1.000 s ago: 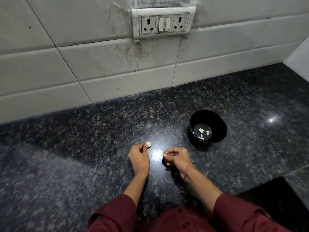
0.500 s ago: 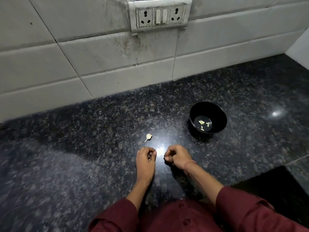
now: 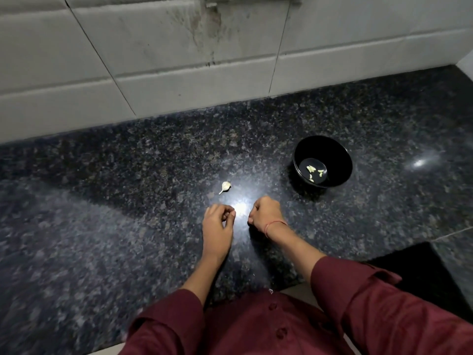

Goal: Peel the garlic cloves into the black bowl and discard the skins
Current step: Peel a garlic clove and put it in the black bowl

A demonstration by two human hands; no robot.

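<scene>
Papery, light and firm, we judge, the clove (image 3: 225,186) wants pinching mid-body; our left hand (image 3: 217,226) and right hand (image 3: 266,213) curl, contents unseen.

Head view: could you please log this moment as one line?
left hand curled; right hand curled; clove on counter; pieces in black bowl

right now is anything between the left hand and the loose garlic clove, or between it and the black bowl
Nothing visible: only bare counter lies between the left hand and the garlic clove, and between it and the black bowl.
</scene>
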